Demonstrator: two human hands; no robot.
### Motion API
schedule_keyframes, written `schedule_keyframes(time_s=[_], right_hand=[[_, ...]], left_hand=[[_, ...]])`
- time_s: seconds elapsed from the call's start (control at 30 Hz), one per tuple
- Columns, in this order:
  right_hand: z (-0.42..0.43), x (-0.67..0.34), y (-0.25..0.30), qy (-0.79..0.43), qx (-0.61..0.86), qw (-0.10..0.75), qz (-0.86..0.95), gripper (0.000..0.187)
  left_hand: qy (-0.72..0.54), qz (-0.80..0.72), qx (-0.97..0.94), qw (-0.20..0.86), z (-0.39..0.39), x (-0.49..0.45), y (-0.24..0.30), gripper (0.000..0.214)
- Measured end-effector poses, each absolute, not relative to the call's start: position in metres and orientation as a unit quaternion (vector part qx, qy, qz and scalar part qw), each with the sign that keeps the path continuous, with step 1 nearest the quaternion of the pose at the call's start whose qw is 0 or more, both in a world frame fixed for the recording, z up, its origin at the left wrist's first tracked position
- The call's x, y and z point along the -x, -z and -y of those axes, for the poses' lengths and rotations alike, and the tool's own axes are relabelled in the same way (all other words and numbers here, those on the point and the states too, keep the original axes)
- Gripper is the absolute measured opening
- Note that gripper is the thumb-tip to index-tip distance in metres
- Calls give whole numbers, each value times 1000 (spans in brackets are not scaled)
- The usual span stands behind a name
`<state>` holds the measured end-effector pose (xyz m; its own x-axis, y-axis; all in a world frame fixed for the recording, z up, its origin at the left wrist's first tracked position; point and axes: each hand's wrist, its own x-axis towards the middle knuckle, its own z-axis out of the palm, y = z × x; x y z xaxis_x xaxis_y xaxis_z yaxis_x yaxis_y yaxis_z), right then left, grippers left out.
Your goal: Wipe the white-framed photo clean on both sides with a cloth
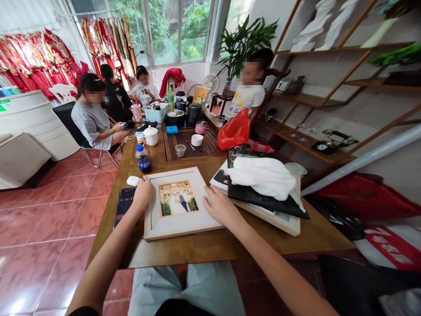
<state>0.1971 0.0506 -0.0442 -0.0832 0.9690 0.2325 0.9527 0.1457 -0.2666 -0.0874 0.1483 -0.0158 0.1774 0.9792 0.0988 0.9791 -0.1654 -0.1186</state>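
A square picture frame (204, 219) with a wide white border lies flat on the wooden table in front of me. The small photo (178, 198) in its middle shows a couple. On the left edge of the frame is my left hand (144, 193), its fingers curled over the side. My right hand (221, 205) grips the opposite edge, fingers on the border. Next to my left wrist lies a phone (125, 202) with a running timer, and a white mouse (133, 180) sits just beyond it. A stack with a black folder (243, 188) and a white cloth (261, 175) is right of my right hand.
Farther along the table (194, 252) stand a cola bottle (143, 159), a white lidded cup (151, 135), a small clear tub (180, 150) and a white bowl (197, 140). A red plastic bag (235, 129) rests at the right. Several people sit around the far end.
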Motion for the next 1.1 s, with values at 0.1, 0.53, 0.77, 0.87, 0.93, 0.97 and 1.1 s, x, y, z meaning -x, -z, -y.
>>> schedule_keyframes(time_s=[0.1, 0.53, 0.77, 0.87, 0.93, 0.97, 1.1], right_hand=[[-46, -194, 43, -29, 659, 164, 733, 47], [-17, -192, 48, -28, 668, 172, 723, 47], [-1, -196, 30, 6, 658, 242, 713, 44], [4, -221, 7, 58, 642, 331, 689, 38], [2, -251, -8, 95, 650, 399, 640, 31], [-1, -270, -16, 106, 673, 409, 608, 31], [-26, -353, -34, 43, 787, 381, 483, 44]], left_hand=[[-15, 636, 767, 82, -150, 87, 16, 54], [-1, 624, 778, 75, -125, 85, 15, 56], [25, 652, 749, 111, -111, 73, -6, 50], [84, 588, 801, 72, -105, 50, -25, 43], [123, 529, 839, -11, -103, 25, -37, 36], [144, 502, 851, -58, -102, 10, -43, 34], [179, 426, 851, -250, -112, -56, -58, 36]])
